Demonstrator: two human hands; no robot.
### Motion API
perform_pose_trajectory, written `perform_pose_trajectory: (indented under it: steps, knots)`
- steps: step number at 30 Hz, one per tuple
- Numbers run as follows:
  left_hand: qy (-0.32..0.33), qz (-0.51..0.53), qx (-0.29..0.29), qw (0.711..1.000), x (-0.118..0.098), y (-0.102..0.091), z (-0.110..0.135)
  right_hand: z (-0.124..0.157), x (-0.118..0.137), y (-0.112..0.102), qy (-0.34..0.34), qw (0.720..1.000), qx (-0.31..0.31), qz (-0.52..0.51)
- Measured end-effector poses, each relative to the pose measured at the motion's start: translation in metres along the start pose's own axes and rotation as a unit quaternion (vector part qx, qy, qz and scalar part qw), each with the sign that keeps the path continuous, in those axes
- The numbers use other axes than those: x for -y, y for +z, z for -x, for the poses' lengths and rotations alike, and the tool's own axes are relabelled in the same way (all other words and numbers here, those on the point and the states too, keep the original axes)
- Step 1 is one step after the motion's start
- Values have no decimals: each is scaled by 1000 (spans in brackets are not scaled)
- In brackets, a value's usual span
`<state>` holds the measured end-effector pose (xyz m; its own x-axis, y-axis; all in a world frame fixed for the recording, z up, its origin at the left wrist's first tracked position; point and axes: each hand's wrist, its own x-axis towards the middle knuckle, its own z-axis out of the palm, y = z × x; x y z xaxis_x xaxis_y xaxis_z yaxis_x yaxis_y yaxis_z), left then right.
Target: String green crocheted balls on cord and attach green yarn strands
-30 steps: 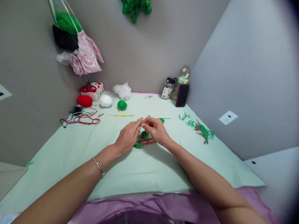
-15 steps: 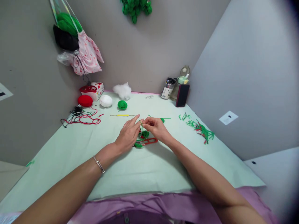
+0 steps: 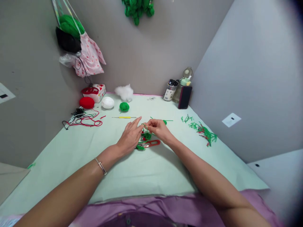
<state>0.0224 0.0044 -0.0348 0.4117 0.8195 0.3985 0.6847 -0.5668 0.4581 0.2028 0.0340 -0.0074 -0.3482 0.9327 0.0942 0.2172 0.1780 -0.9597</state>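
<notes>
Just right of the table's middle, my left hand [image 3: 129, 136] and my right hand [image 3: 159, 128] almost meet at the fingertips. A thin strand of green yarn [image 3: 145, 127] runs between them. My right thumb and forefinger pinch it; the fingers of my left hand hold its other side, with the left thumb mostly hidden. Below the fingertips lies a small green crocheted piece [image 3: 146, 136] with red bits. Red-handled thread snips [image 3: 153, 143] rest beneath it, beside another green crocheted piece [image 3: 140, 147]. A small green piece [image 3: 165, 122] with a yarn tail shows behind my right hand.
A yellow crochet hook [image 3: 124, 117] lies beyond my left hand. Red [image 3: 86, 102], white [image 3: 108, 102] and green yarn balls [image 3: 124, 107] sit farther back, near white stuffing [image 3: 125, 92]. Yarn scraps [image 3: 203, 132] lie right; a phone [image 3: 185, 97] leans on a bottle behind.
The green strand between my fingertips has shifted and shows more of a loop. Both hands stay in nearly the same place, and the view has tilted very slightly.
</notes>
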Motion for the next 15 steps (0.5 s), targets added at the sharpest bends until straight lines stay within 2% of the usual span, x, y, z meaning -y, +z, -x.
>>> perform_pose_trajectory:
  steps: [5,9,12,15]
  knots:
    - [7,15,-10,1000,3,-1,-2,2,-1,1,-21,1000,6,8]
    - [-36,108,-52,992,9,-4,-6,5,0,2,-36,996,-47,68]
    - [-115,225,-83,964,11,-8,-9,7,1,3,-56,988,-74,120]
    - [-187,338,-69,920,10,-12,-12,9,2,5,-75,979,-78,170]
